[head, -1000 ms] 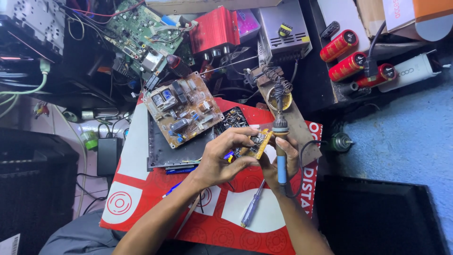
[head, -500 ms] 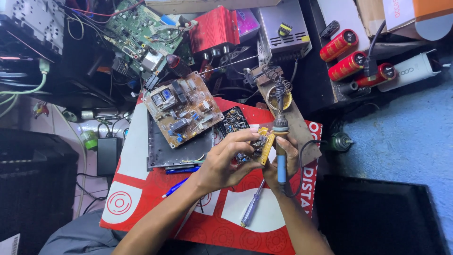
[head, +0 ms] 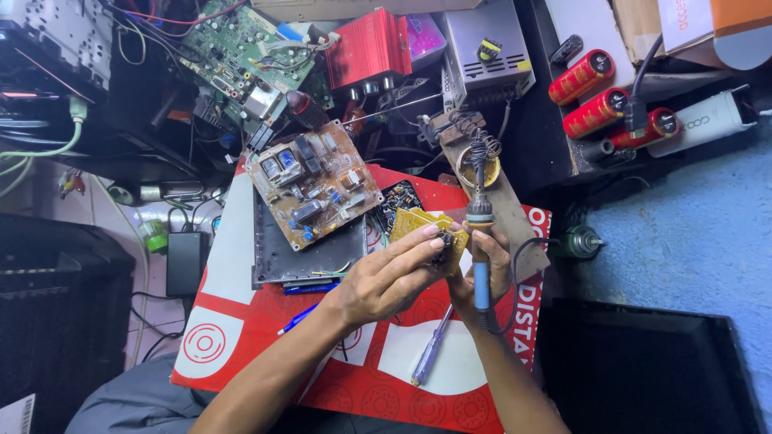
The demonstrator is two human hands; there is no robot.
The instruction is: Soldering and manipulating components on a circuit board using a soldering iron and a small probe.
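The left hand closes its fingers on a small yellow circuit board, held above the red worktop. Just beside it, the right hand grips a blue soldering iron. A screwdriver lies below; a larger brown circuit board sits to the left.

Small yellow circuit board — tilted — beside blue-handled soldering iron.

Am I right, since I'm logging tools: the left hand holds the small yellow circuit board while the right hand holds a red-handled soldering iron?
Not quite. In the head view the soldering iron in the right hand has a blue handle. The left hand does hold the small yellow circuit board.
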